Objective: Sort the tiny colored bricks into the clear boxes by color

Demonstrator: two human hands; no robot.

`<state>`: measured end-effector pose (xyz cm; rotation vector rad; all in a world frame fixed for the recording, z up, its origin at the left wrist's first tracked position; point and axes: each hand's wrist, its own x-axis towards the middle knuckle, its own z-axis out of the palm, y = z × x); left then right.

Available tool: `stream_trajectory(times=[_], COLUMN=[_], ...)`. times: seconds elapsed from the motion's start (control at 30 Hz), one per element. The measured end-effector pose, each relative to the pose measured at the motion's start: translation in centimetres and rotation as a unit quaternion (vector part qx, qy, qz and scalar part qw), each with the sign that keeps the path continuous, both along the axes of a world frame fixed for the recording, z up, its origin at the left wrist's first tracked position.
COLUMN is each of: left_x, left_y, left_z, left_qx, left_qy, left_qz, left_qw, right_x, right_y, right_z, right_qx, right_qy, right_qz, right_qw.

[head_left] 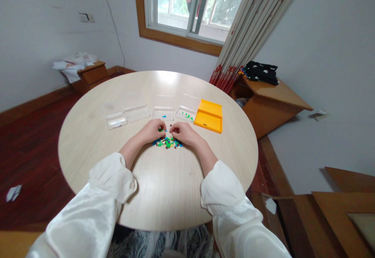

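A loose pile of small building bricks (168, 144) in green, blue, brown, white and yellow lies on the round table (164, 187). My left hand (152, 130) is at the pile's left side, fingers curled, with a bit of blue and green showing by the fingertips. On the right side, my right hand (184, 132) has its thumb and fingers pinched together over the pile. A small dark brown brick (170, 125) shows just beyond its fingertips. What either hand holds is too small to make out.
Behind the hands stand clear plastic boxes with open lids: a left one (116, 126), a middle one (158, 114) with blue bricks, and another (179, 114) with several green bricks. An open yellow box (217, 125) at the right has a dark brick inside.
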<state>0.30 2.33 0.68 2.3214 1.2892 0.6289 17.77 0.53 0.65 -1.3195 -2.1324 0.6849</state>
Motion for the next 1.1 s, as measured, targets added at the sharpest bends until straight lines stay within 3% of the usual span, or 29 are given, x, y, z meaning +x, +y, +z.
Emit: stream_trajectory(times=[0.17, 0.4, 0.63, 0.87, 1.1], left_x=[0.0, 0.1, -0.1, -0.2, -0.3], left_y=[-0.1, -0.2, 0.1, 0.0, 0.2], left_z=[-0.1, -0.2, -0.7, -0.4, -0.5], left_qx=[0.009, 0.009, 0.005, 0.002, 0.008], left_qy=[-0.015, -0.053, -0.056, -0.052, -0.053], left_qz=[-0.006, -0.015, -0.022, -0.036, -0.034], left_qw=[1.000, 0.998, 0.998, 0.998, 0.998], right_x=[0.0, 0.1, 0.2, 0.3, 0.3], right_y=[-0.1, 0.8, 1.5, 1.8, 1.5], right_z=[0.2, -0.3, -0.3, -0.2, -0.1], right_qx=[0.039, 0.085, 0.016, -0.010, -0.013], right_qy=[0.022, 0.135, 0.302, 0.375, 0.400], right_qz=[-0.025, -0.061, -0.098, -0.107, -0.090], right_qw=[0.999, 0.985, 0.948, 0.921, 0.912])
